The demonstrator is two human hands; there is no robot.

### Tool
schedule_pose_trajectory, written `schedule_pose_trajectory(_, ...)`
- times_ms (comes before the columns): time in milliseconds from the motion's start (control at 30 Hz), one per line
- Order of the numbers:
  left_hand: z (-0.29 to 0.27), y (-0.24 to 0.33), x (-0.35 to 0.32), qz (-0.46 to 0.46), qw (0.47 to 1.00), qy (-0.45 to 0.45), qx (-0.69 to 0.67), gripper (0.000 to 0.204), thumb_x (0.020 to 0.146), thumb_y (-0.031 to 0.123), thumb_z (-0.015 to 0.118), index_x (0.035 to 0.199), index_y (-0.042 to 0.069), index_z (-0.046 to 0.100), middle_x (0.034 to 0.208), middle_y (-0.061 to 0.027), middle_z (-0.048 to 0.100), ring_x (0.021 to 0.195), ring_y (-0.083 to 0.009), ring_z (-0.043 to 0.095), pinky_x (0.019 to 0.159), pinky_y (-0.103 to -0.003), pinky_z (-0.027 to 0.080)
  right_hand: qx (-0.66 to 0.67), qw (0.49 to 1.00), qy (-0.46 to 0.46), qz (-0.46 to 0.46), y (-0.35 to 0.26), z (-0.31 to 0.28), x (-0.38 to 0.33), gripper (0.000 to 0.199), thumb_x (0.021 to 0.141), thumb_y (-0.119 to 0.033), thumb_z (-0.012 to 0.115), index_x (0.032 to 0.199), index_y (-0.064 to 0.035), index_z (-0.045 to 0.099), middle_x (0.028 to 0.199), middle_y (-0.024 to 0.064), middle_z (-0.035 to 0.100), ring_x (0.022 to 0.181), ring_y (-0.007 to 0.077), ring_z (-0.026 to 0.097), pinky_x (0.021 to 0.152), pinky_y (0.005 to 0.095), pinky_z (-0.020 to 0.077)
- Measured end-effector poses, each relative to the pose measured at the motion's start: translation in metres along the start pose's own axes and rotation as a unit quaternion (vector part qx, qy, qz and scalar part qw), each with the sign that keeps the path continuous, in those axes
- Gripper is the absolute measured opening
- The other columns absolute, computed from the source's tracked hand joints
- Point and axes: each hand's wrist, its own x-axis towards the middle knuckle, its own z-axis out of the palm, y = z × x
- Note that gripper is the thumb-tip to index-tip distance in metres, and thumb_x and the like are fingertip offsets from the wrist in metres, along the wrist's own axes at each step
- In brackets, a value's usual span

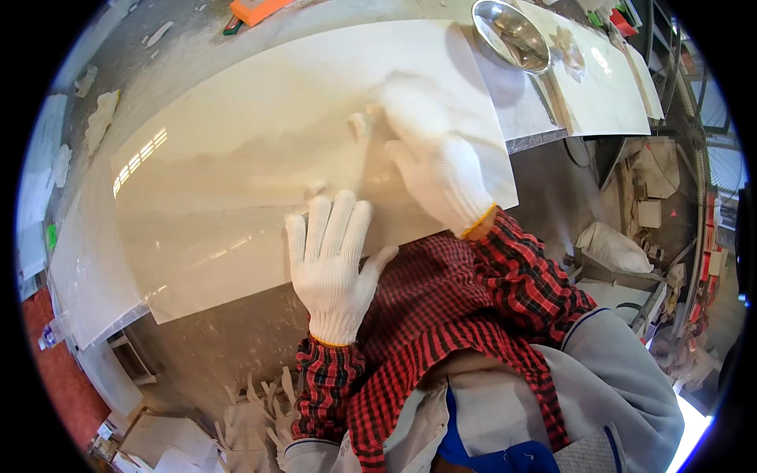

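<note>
A large glossy cream stone-like slab (236,158) lies before me, its surface reflecting light and the hands. My left hand (335,244), in a white knit glove, rests flat near the slab's front edge with its fingers stretched out. Farther right, my right hand (441,158), gloved the same way, is over the slab. Motion smears its fingers, so their grip cannot be made out. A small pale blurred shape (359,126) shows just left of the right hand; whether it is a reflection or a piece is unclear.
A shiny metal bowl (512,35) stands at the back right, beside another pale marbled slab (599,87). An orange object (256,9) sits at the far edge. Pale broken pieces (101,118) lie at left. A white sack (615,247) is at lower right.
</note>
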Motion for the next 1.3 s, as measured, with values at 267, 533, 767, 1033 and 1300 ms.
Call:
schedule_pose_trajectory(267,-0.005,-0.002,-0.009,0.025,0.996,0.055,-0.072,0.047,0.077,0.005,0.084,0.122,0.004,0.072,0.128,-0.0174,0.07,0.129,-0.0388,0.059,0.116,-0.053,0.035,0.125,0.98,0.07,0.138,0.059,-0.062,-0.063,0.043,0.096,-0.013,0.064,0.139,-0.0077,0.062,0.098,0.0274,0.068,0.082,0.0355,0.072,0.075,0.0367,0.0552)
schedule_pose_trajectory(533,0.012,-0.024,0.094,0.186,0.973,0.013,0.135,0.035,0.091,0.02,0.07,0.125,0.013,0.067,0.13,-0.011,0.067,0.121,-0.0401,0.06,0.108,-0.052,0.041,0.215,0.952,0.06,0.211,0.062,-0.072,-0.114,0.047,0.098,-0.009,0.063,0.144,-0.0075,0.059,0.078,0.0145,0.067,0.061,0.0129,0.061,0.063,0.0295,0.0517)
schedule_pose_trajectory(767,-0.017,-0.035,0.063,0.151,0.984,-0.02,0.094,0.011,0.088,0.014,0.073,0.098,0.009,0.075,0.105,-0.0079,0.073,0.113,-0.0324,0.064,0.102,-0.05,0.043,0.17,0.968,0.069,0.173,0.085,-0.068,-0.136,0.048,0.092,-0.011,0.071,0.139,-0.0063,0.062,0.09,0.0199,0.072,0.077,0.0317,0.072,0.072,0.0368,0.056)
schedule_pose_trajectory(1033,-0.032,-0.014,0.024,0.069,0.992,0.052,0.094,0.025,0.083,0.006,0.077,0.108,0.005,0.074,0.115,-0.0122,0.072,0.115,-0.0348,0.063,0.105,-0.048,0.044,0.158,0.98,0.052,0.107,0.073,-0.065,-0.114,0.043,0.093,-0.014,0.069,0.135,-0.0088,0.063,0.096,0.0212,0.072,0.086,0.0376,0.072,0.073,0.041,0.056)
schedule_pose_trajectory(1300,-0.016,-0.024,0.015,0.083,0.996,-0.018,-0.002,0.025,0.082,0.001,0.076,0.107,0.003,0.074,0.118,-0.0133,0.073,0.117,-0.038,0.064,0.106,-0.05,0.044,0.037,0.996,0.079,0.006,0.065,-0.047,-0.056,0.032,0.096,-0.023,0.061,0.127,-0.0135,0.063,0.089,0.0157,0.071,0.079,0.0384,0.069,0.07,0.047,0.0544)
